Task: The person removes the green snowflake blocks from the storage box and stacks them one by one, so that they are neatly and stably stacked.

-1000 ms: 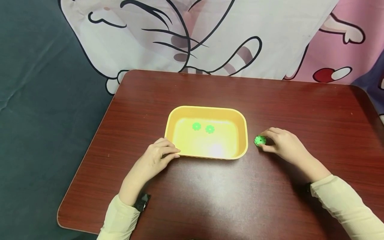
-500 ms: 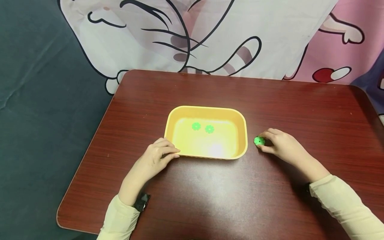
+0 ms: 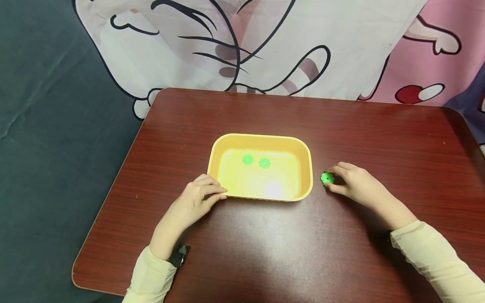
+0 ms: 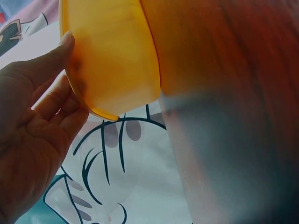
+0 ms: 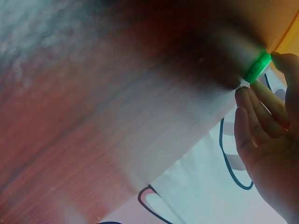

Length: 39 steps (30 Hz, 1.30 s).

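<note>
A shallow yellow plastic tray [image 3: 242, 189] sits on the table, with two flat green notched discs, a left one [image 3: 248, 159] and a right one [image 3: 265, 163], lying inside towards its back. My left hand [image 3: 197, 195] pinches the tray's rim at the near left corner. In the left wrist view the thumb of the left hand [image 4: 44, 100] lies on the tray wall [image 4: 114, 56]. To the right of the tray, my right hand [image 3: 356, 181] pinches another green notched disc [image 3: 327, 177] between thumb and fingers. The right wrist view shows this disc edge-on, close over the tabletop.
The dark red wood-grain table [image 3: 295, 244] has rounded corners. Behind it hangs a cartoon-printed cloth [image 3: 341, 50], white and pink, against its far edge. Dark green fabric [image 3: 49, 147] lies beyond the left edge. A black strap [image 3: 179, 255] is on the left wrist.
</note>
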Tool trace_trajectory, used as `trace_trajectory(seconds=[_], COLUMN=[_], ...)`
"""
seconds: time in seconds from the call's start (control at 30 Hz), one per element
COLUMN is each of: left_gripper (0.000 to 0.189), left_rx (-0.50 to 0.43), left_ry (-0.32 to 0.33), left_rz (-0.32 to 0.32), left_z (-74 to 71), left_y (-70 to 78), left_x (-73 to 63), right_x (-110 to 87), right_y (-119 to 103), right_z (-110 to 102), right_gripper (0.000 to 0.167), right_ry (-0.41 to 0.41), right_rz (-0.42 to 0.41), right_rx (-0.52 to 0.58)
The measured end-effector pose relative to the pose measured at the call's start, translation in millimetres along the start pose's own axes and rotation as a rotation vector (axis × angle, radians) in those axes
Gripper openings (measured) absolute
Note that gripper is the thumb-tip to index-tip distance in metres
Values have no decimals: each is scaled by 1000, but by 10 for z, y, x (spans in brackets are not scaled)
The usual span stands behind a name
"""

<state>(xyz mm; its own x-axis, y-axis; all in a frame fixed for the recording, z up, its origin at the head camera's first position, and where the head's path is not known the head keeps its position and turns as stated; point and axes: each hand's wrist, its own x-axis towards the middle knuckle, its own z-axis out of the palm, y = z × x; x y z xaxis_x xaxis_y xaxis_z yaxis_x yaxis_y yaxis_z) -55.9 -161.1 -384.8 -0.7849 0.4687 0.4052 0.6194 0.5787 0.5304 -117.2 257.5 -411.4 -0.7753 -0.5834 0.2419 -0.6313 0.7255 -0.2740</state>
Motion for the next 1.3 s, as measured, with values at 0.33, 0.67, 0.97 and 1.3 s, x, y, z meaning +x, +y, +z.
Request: trace_trajectory(seconds=[0.33,0.67,0.97,1.3], left_gripper=[13,14,15,13], left_rx=[4,3,9,11], left_ry=[2,-13,-30,-36], left_rz=[-7,-20,-15,-14], left_z=[-24,-21,-44,-43], left_y=[12,4,21,22], left_x=[-3,-16,11,-5], right_x=[30,111,292,645], right_y=[-16,-48,-100,-236], right_z=[-43,-218,-355,-405], right_gripper=[34,38,41,38], right_ry=[-57,-125,-21,88], right_rz=[48,80,62,-46], right_rx=[1,-59,-76,-29])
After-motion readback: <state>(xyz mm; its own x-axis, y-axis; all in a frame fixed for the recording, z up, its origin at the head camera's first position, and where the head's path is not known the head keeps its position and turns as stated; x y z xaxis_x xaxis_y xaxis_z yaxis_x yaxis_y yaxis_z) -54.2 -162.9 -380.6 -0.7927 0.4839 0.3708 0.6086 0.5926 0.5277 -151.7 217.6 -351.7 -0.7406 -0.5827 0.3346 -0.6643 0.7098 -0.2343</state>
